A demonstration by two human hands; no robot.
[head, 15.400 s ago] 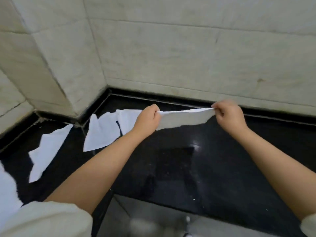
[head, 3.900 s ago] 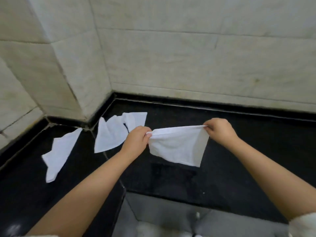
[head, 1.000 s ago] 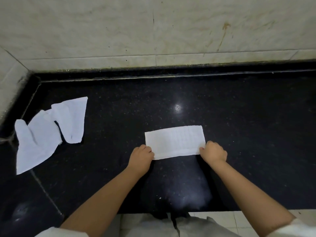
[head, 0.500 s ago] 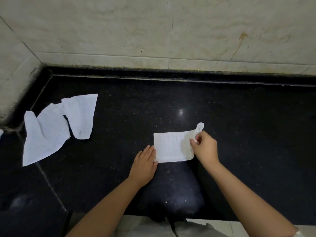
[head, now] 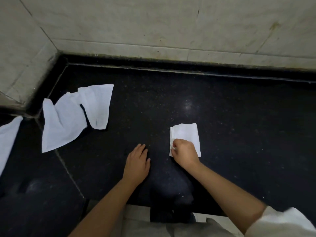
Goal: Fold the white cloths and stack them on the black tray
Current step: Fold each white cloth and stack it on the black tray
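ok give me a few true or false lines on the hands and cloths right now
1. The right hand pinches the folded cloth. True.
2. The left hand grips a cloth. False: it lies open on the black counter, holding nothing.
3. The folded cloth sits on top of the loose cloths. False: it lies apart from them, to their right.
4. The loose cloths lie unfolded near the corner of the wall. True.
5. A stack of folded cloths stands by the right hand. False: only one folded cloth shows there.
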